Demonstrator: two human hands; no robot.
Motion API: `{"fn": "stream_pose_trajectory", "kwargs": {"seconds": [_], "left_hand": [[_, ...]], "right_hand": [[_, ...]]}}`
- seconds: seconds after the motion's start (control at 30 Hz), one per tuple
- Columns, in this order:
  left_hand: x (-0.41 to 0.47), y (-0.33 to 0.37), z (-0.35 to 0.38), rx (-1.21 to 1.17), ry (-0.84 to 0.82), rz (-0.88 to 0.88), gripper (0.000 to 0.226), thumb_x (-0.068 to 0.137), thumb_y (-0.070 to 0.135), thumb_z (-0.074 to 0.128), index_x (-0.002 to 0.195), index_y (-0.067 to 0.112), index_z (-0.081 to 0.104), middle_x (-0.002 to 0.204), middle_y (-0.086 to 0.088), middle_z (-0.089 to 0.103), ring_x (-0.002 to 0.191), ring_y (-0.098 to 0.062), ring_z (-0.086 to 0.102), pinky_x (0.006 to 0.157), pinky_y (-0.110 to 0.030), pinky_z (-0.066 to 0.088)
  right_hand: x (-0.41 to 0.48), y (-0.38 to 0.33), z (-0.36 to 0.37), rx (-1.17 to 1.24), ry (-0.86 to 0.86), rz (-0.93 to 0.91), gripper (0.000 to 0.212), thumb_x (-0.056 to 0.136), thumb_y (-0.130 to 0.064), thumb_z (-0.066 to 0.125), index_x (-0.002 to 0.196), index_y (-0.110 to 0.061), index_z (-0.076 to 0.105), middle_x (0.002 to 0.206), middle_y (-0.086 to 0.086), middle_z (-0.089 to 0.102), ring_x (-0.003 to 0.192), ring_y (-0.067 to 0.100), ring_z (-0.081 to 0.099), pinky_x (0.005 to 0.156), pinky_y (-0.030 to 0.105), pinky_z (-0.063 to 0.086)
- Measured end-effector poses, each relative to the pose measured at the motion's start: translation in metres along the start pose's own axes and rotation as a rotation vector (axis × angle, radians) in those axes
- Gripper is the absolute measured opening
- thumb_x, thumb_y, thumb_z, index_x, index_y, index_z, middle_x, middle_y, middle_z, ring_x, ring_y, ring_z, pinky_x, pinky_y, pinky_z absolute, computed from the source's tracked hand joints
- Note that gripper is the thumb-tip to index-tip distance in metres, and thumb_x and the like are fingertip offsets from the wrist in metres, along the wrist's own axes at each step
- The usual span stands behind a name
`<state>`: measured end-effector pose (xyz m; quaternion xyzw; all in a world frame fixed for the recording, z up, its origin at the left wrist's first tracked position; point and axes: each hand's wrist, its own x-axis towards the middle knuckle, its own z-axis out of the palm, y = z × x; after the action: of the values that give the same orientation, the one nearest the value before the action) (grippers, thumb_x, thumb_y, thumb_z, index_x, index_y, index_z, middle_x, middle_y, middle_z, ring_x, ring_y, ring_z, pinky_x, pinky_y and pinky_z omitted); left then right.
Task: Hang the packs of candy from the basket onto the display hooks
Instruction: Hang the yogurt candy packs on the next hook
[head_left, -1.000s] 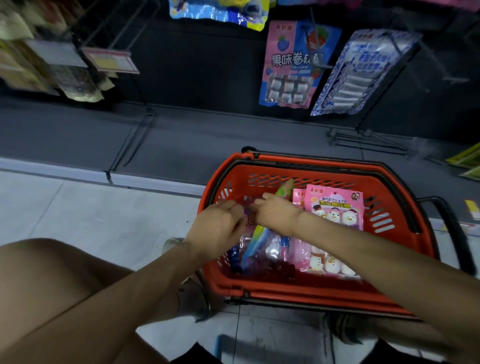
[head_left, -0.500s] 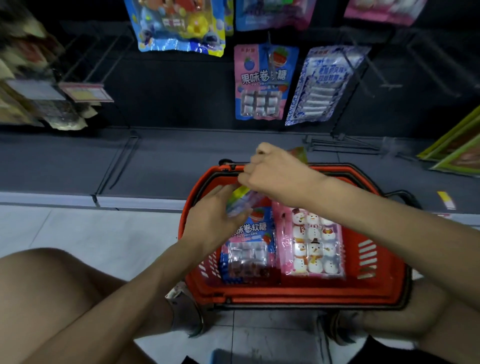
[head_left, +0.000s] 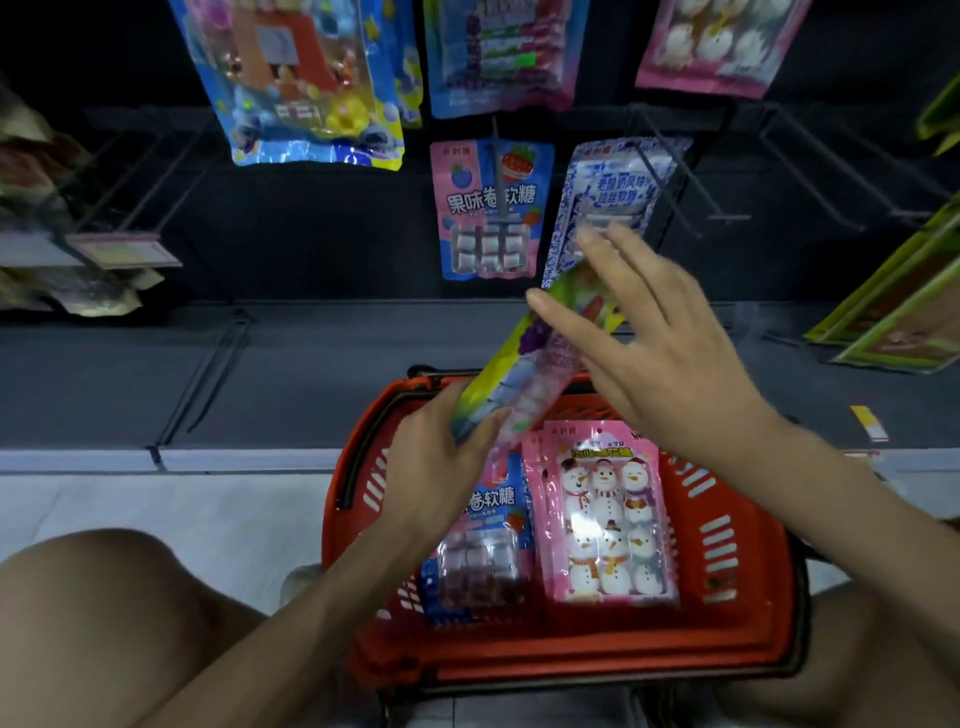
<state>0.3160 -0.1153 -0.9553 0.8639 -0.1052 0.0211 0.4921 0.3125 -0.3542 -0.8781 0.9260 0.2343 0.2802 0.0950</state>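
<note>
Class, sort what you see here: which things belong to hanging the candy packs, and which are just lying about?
Belong: long yellow-green pack, gripped by the left hand, right hand on it; snowman pack and blue pack in the red basket; display hook.
Lying about: price tag, green boxes, yellow label.

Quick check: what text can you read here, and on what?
"果味卷软糖": hanging pink-and-blue candy pack.
"老酸奶风味 拉丝软糖", slightly blurred: hanging white-and-blue pack.
"卷软糖", start hidden by the left hand: blue pack in the red plastic basket.
Too blurred: title on the pink snowman pack, pink shelf price tag, green-and-yellow pack that the left hand grips.
</note>
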Motion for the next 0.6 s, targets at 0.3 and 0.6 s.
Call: {"fn": "stream_pose_trajectory", "kwargs": {"seconds": [0.3,0.6], "left_hand": [[0.013,0.013,0.008,-0.310,-0.025,-0.172,0.014,0.099,0.025,0.071,0.111,0.019,0.075,0.097,0.008,0.080,0.087,-0.012,0.077,0.076,-0.040,0.065],[0.028,0.034,0.004,-0.671,-0.076,-0.311,0.028,0.095,0.028,0.070,0.122,0.018,0.070,0.114,-0.005,0.078,0.104,-0.030,0.076,0.091,-0.055,0.060]], "right_hand": [[-0.027,-0.016,0.024,0.449,-0.285,0.539,0.085,0.095,-0.040,0.070,0.163,-0.034,0.021,0.169,0.010,0.007,0.155,0.035,0.016,0.099,0.043,0.054],[-0.011,-0.011,0.018,1.242,-0.192,1.223,0.108,0.079,-0.058,0.082,0.163,-0.032,0.019,0.155,-0.003,0.048,0.139,0.013,0.050,0.113,0.031,0.043]]}}
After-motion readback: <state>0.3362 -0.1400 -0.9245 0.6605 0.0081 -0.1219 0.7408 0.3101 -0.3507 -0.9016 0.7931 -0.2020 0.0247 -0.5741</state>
